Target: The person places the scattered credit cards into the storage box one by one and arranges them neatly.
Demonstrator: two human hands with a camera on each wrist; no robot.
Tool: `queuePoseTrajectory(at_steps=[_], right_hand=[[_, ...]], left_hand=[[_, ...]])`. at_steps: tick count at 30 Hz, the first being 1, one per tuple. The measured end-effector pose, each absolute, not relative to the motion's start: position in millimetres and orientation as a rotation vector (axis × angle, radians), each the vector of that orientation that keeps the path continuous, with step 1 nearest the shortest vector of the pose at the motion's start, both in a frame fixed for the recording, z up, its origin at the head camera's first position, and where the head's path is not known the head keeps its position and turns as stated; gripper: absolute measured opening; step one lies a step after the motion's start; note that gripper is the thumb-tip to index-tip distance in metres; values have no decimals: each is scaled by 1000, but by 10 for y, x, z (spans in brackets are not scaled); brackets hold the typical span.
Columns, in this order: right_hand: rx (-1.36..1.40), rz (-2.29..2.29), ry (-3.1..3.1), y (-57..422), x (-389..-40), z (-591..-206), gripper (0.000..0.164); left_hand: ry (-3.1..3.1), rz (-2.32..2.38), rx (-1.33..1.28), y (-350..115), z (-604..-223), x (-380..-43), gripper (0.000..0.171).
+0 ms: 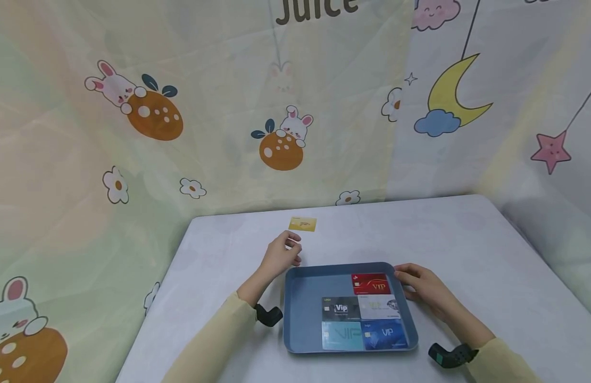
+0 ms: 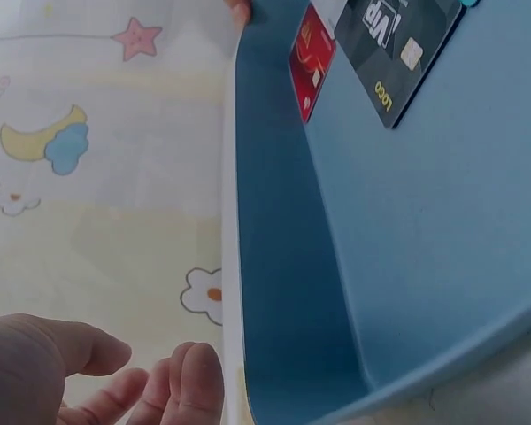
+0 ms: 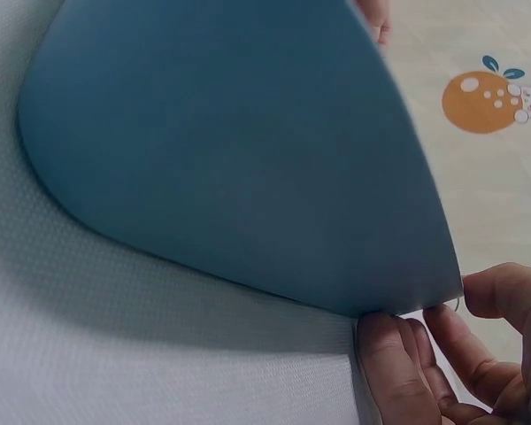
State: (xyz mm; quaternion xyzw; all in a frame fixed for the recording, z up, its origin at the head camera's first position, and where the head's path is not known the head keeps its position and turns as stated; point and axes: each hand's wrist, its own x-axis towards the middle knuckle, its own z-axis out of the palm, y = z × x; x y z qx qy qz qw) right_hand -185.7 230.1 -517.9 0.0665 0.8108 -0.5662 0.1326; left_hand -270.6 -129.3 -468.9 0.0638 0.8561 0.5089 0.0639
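A blue-grey tray (image 1: 302, 308) lies on the white table. In its right part sit several cards: a red VIP card (image 1: 370, 284), a black Vip card (image 1: 340, 308), a silver card (image 1: 379, 307), a light teal card (image 1: 342, 335) and a dark blue VIP card (image 1: 384, 334). Beyond the tray, a yellow card (image 1: 302, 224) rests on the table. My left hand (image 1: 282, 252) hovers just short of that card, fingers loosely bent and holding nothing. At the tray's far right corner, my right hand (image 1: 422, 287) grips the rim between thumb and fingers (image 3: 396, 372).
The table (image 1: 467, 234) has its far edge just behind the yellow card. Printed fabric (image 1: 218, 133) hangs behind and beside it. A black wrist device (image 1: 268, 315) is on the left wrist, another (image 1: 450, 355) on the right.
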Motion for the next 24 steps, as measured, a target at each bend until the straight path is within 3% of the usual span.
queuePoseTrajectory(at_steps=[24], right_hand=[[231,-1648,2340,2289,-1860,-5148,54]], left_hand=[[2647,1578,0,-1392,-4846,-3059,28]])
